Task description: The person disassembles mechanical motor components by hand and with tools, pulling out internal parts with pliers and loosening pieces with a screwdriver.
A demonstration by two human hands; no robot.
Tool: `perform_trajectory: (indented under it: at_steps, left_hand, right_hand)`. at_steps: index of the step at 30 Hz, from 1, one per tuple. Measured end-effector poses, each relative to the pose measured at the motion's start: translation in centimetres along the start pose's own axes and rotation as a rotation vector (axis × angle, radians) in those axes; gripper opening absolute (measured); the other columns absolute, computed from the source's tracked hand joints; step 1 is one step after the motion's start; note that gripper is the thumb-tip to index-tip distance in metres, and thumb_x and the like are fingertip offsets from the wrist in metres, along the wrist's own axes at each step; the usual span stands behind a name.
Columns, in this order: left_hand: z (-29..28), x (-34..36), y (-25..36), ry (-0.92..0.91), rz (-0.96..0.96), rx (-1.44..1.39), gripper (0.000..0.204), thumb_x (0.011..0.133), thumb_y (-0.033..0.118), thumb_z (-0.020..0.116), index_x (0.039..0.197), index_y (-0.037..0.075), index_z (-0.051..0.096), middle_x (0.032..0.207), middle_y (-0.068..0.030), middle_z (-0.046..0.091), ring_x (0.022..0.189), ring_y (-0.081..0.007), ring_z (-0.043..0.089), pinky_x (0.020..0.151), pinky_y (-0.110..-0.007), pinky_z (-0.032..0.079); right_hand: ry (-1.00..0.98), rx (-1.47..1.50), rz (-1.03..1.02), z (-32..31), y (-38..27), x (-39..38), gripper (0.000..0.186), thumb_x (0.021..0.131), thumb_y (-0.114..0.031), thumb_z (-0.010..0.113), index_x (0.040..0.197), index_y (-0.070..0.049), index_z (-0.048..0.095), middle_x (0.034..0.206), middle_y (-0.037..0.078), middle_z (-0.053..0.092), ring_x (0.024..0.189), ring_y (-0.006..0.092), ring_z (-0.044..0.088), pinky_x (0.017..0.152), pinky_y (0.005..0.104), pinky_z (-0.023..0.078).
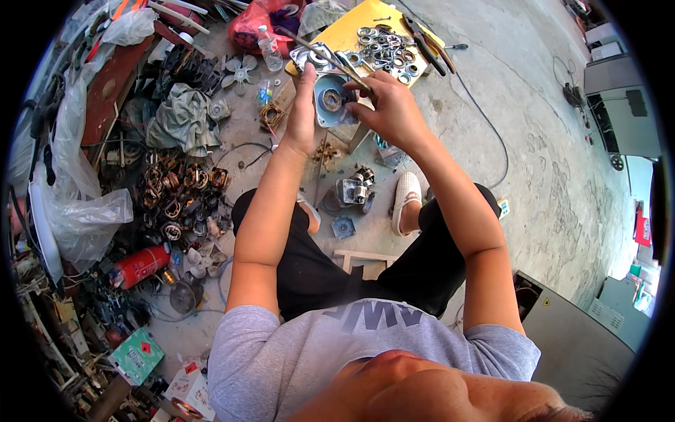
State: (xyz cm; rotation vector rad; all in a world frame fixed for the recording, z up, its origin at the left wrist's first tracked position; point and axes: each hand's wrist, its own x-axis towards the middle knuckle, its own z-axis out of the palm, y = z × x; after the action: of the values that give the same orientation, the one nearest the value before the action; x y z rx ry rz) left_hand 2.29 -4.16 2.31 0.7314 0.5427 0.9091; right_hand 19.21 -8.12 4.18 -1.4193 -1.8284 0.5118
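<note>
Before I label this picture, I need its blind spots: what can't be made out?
In the head view:
Left hand: most fingers are hidden by the metal housing or the hand itself.
Rod: its near end is hidden by the right hand.
Small metal parts on the yellow board: many too small to identify.
Red bag: its folds hide most contents.
Grey cabinet, lower right: cut off by the picture's rim.

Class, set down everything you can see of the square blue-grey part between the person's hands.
The square blue-grey part looks like metal, with rounded corners. A worn, brownish ring marks the round hub near its middle. Its hollow face is turned toward the camera, near the close edge of the yellow tabletop. The left hand lies along its left edge, fingers mostly hidden; the right hand, gripping a thin rod, is at its right side, though contact there is unclear.
</note>
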Motion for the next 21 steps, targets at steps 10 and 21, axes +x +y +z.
perform_trajectory:
  at_steps: [10, 21]
  left_hand:
    - [-0.3, 0.4, -0.3, 0.115, -0.075, -0.138, 0.061, 0.100, 0.060, 0.033, 0.123, 0.008, 0.056, 0.112, -0.0075, 0.066, 0.097, -0.0190, 0.067, 0.082, -0.035, 0.058]
    - [-0.3, 0.8, -1.0, 0.116, 0.018, 0.135, 0.063, 0.103, 0.057, 0.028, 0.122, 0.005, 0.056, 0.108, -0.0104, 0.068, 0.090, -0.0189, 0.068, 0.074, -0.034, 0.059]
  right_hand:
    - [-0.073, 0.022, 0.147, -0.3, 1.6, 1.7, 0.026, 0.079, -0.022, 0.077, 0.100, -0.009, 0.074, 0.084, 0.012, 0.062, 0.079, 0.0264, 0.063, 0.072, 0.0377, 0.050]
    - [-0.133, -0.038, 0.073, 0.6, 1.6, 1.1, 0.029, 0.075, -0.021, 0.077, 0.102, -0.011, 0.074, 0.089, 0.013, 0.066, 0.084, 0.0293, 0.067, 0.077, 0.0397, 0.054]
